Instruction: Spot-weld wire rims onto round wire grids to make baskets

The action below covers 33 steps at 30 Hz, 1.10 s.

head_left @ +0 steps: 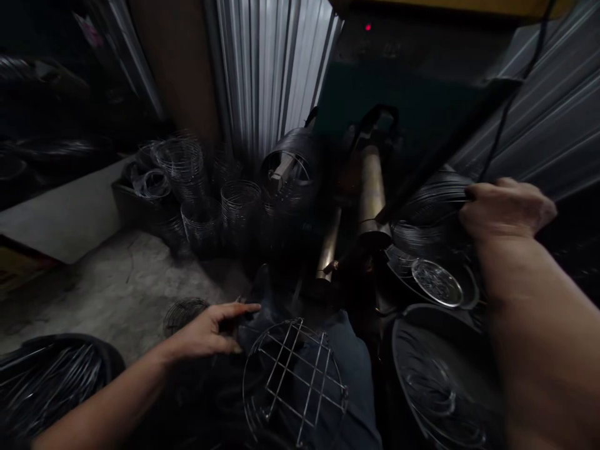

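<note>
Nearest, just to the right of the left grip (218, 331) and a little closer to the body, a round wire rack (300, 378) lies over the person's thigh (359, 381), its lattice facing up. Its outline is a ring, so it shows no clear long axis; the long parallel rods run away from the body, slanting slightly right, and the shorter ones cross them. The left grip is wide, thumb and forefinger spread, forefinger pointing right; its forearm comes in low from the left. The right grip (509, 206), higher and farther out, is curled into a fist, knuckles up, its forearm rising from the lower right; whether it holds anything I cannot tell.

Left of and below the left grip sits a bin (115, 362) of thin rods. Below and left of the right grip are a black tub (397, 350) with wire rings and a metal bowl (438, 282) of small pieces. Beyond the left grip spreads bare grey floor (135, 269), then stacked wire baskets (241, 212). Between the grips, farther off, two brass-coloured cylinders (372, 187) jut from a dark machine (398, 81) with a red light (368, 27); corrugated sheeting (267, 75) stands behind.
</note>
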{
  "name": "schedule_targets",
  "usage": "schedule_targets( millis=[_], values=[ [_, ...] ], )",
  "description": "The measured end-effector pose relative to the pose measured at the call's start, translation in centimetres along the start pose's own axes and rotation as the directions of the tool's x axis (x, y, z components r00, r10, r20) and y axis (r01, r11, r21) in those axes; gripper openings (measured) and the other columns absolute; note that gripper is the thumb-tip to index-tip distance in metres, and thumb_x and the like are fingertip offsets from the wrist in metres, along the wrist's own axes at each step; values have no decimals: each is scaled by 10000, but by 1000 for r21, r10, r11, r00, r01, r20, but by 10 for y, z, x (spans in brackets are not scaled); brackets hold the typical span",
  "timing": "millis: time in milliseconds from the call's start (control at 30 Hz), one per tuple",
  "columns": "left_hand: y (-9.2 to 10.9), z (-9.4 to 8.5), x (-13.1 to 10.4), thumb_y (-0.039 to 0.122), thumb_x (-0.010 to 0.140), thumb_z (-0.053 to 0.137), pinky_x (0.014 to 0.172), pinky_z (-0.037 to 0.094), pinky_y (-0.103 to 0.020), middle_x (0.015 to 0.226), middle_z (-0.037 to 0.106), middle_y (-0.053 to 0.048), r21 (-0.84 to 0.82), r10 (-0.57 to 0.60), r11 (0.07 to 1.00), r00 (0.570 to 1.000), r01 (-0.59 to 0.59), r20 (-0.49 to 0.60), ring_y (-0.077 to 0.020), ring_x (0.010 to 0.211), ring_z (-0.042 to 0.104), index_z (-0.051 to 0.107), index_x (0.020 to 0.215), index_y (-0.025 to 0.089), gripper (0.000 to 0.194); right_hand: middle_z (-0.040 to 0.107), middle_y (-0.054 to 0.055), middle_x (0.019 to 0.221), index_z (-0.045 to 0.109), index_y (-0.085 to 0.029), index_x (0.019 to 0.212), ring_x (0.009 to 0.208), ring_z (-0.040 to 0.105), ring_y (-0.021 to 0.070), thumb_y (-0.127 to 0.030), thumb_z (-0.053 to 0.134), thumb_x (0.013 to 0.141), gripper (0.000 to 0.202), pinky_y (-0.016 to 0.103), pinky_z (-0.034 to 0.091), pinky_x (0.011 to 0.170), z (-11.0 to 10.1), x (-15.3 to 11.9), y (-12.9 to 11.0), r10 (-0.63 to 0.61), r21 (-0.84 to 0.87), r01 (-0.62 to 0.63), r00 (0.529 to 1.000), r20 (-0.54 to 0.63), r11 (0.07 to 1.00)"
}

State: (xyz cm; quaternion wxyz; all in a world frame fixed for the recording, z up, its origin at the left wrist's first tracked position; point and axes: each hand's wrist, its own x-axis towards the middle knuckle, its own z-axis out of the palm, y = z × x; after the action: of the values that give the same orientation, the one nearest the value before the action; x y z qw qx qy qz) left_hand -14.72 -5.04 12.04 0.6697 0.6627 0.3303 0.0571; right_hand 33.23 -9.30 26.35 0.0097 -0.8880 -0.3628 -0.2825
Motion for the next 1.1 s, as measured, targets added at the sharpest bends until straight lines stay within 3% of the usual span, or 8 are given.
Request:
schedule_targets(
  millis=[100, 267, 400, 500, 633, 800, 967, 1100],
  values=[
    [4, 1, 4, 230, 624, 735, 942, 484, -353, 1337, 534, -48, 211, 119, 973, 984, -89, -134, -259, 1158, 539, 506, 1317, 280, 731, 590, 166, 994, 658, -68, 1030, 962, 494, 231, -206, 445, 873, 298, 361, 208, 591, -2, -4, 2, -46, -48, 45, 999, -17, 998],
    [16, -18, -7, 347, 734, 672, 915, 489, -329, 1346, 520, -36, 313, 184, 949, 874, -38, -450, -252, 1096, 577, 451, 1359, 277, 667, 591, 170, 980, 651, -87, 1051, 901, 508, 206, -225, 398, 892, 329, 365, 199, 598, -8, -11, 4, -95, -17, 94, 995, -20, 995],
    [-8, -7, -4, 254, 621, 752, 1046, 401, -374, 1408, 467, -42, 324, 129, 941, 989, -99, -75, -270, 1247, 477, 445, 1362, 285, 802, 593, 185, 951, 664, -73, 1010, 888, 487, 209, -253, 375, 910, 355, 358, 194, 592, -8, -18, 8, -108, -17, 107, 991, -84, 994],
    [-41, 15, 9, 247, 530, 794, 1066, 375, -400, 1352, 516, -65, 319, 130, 934, 986, -158, 107, -279, 1250, 472, 485, 1329, 263, 857, 588, 231, 965, 639, -11, 1020, 951, 475, 258, -273, 386, 906, 381, 376, 218, 639, -19, -41, 15, -61, -9, 60, 991, -119, 998],
    [-63, 39, 20, 414, 666, 704, 986, 439, -382, 1119, 626, -79, 363, 230, 911, 972, -195, -53, -268, 1080, 577, 648, 1058, 207, 447, 564, 244, 1047, 552, 45, 1115, 1058, 456, 303, -200, 327, 918, 387, 454, 219, 835, -36, -103, 26, 127, 118, -121, 991, -44, 986],
    [-51, 52, 26, 498, 649, 699, 889, 495, -357, 1125, 613, -41, 469, 241, 876, 945, -115, -220, -281, 1003, 606, 629, 1039, 247, 469, 600, 141, 1100, 512, -109, 1240, 1023, 538, 271, -164, 323, 891, 400, 430, 312, 914, -20, -194, 62, 328, 105, -350, 927, 183, 931],
    [-45, 62, 14, 476, 658, 668, 835, 521, -355, 1128, 604, -57, 539, 259, 830, 955, -144, -144, -276, 981, 617, 619, 1069, 248, 472, 666, 86, 982, 621, -126, 1092, 894, 613, 196, -224, 552, 848, 272, 315, 458, 796, -21, -271, 107, 356, 170, -458, 834, 422, 873],
    [-47, 66, 9, 454, 660, 672, 936, 477, -375, 1125, 616, -60, 535, 311, 822, 941, -195, -135, -281, 1031, 595, 628, 1060, 241, 456, 682, 55, 943, 649, -112, 1031, 836, 639, 163, -282, 670, 807, 282, 318, 507, 775, -41, -300, 122, 281, 211, -447, 799, 531, 869]
  ],
)
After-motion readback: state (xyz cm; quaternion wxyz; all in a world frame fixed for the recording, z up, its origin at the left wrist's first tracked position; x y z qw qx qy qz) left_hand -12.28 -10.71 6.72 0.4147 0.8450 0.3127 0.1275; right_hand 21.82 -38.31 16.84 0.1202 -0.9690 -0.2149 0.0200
